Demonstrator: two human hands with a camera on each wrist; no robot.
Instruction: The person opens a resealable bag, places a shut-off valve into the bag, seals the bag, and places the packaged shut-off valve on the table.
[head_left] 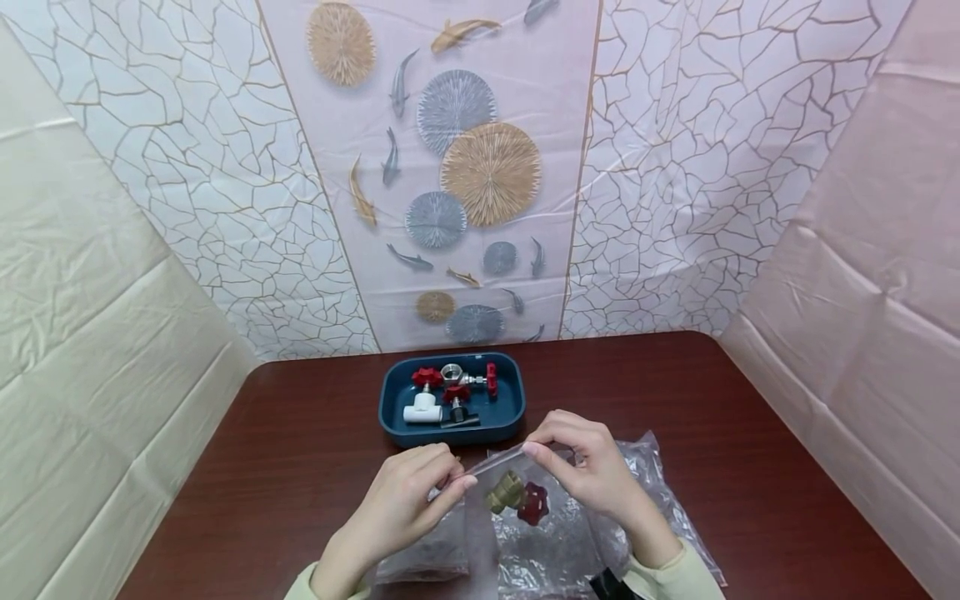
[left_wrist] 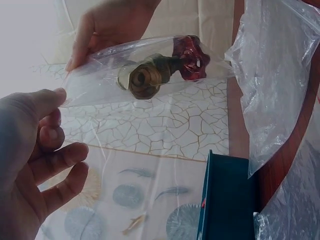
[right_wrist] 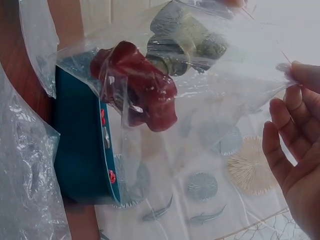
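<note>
Between the two hands hangs a clear plastic bag [left_wrist: 100, 85], its top edge stretched taut. My left hand [head_left: 412, 492] pinches one top corner between thumb and index finger; my right hand [head_left: 588, 462] pinches the other. Inside the bag lies a brass valve [head_left: 506, 492] with a red handwheel [head_left: 533, 503]. The right wrist view shows the red handwheel [right_wrist: 137, 87] large, pressed against the film. In the left wrist view the brass body [left_wrist: 145, 80] has its round opening toward the camera. The other fingers of both hands are loosely bent.
A dark blue tray [head_left: 390, 408] stands behind the hands, holding a white tee valve [head_left: 423, 409] and other valves with red handwheels [head_left: 491, 379]. More clear plastic bags [head_left: 652, 467] lie on the brown table [head_left: 247, 492], at right and under the hands. Patterned cloth [head_left: 480, 275] hangs behind.
</note>
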